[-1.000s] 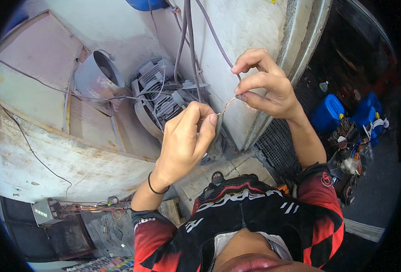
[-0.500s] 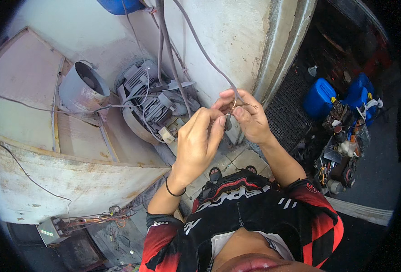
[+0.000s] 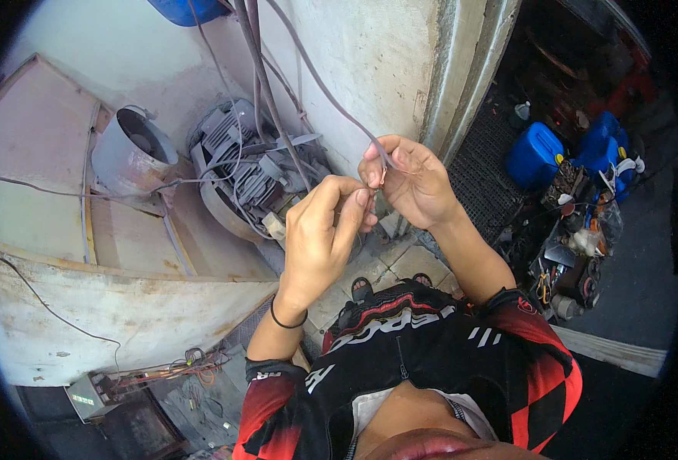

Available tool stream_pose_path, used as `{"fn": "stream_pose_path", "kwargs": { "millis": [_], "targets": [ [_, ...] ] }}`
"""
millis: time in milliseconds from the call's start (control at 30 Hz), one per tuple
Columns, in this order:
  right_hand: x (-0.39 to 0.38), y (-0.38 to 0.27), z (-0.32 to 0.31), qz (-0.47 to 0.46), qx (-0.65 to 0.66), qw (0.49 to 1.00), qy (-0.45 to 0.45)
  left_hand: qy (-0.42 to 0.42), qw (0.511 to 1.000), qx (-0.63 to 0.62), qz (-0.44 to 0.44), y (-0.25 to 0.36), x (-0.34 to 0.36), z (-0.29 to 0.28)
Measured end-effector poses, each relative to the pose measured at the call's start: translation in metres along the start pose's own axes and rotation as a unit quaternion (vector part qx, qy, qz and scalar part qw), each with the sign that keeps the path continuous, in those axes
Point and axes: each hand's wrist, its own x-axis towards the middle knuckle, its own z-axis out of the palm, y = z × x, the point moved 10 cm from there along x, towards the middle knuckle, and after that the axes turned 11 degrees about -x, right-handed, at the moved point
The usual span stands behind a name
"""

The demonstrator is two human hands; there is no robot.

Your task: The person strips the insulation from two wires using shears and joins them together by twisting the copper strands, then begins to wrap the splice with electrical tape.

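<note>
Left hand [image 3: 320, 238] has thumb and forefinger pinched on the bare wire's [image 3: 383, 178] lower end, probably to control that fiddly tip. Wire's right between the hands. Right hand [image 3: 419, 188] looks curled round the cable [image 3: 331, 96] end, palm showing, likely steadying it. A second ago the hands were further apart, twisted copper stretched between; now they're bunched close.

Cannot trace the ends of the copper strands [image 3: 383, 178], too fine and partly covered by the left hand [image 3: 320, 230] and right hand [image 3: 417, 188]. Lose the cable [image 3: 330, 98] and blue container [image 3: 185, 10] past the upper edge. Cannot tell apart much of the dim clutter [image 3: 577, 257].
</note>
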Motion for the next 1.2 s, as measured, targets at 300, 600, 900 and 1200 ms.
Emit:
{"fn": "stream_pose_path", "kwargs": {
  "millis": [300,600,900,1200],
  "targets": [
    [-0.001,-0.003,0.004,0.014,0.033,0.999,-0.009,-0.022,0.968,-0.227,-0.103,-0.028,-0.002,0.007],
    [0.002,-0.018,0.004,0.039,-0.02,0.998,0.037,-0.011,0.957,-0.267,-0.112,-0.041,-0.006,0.0],
    [-0.001,-0.016,0.002,0.06,-0.058,0.991,0.102,0.053,0.956,0.165,0.236,0.046,-0.021,0.001],
    [-0.003,-0.018,0.014,0.071,-0.062,0.991,0.094,0.069,0.933,0.233,0.265,0.051,-0.025,0.002]
  ]
}}
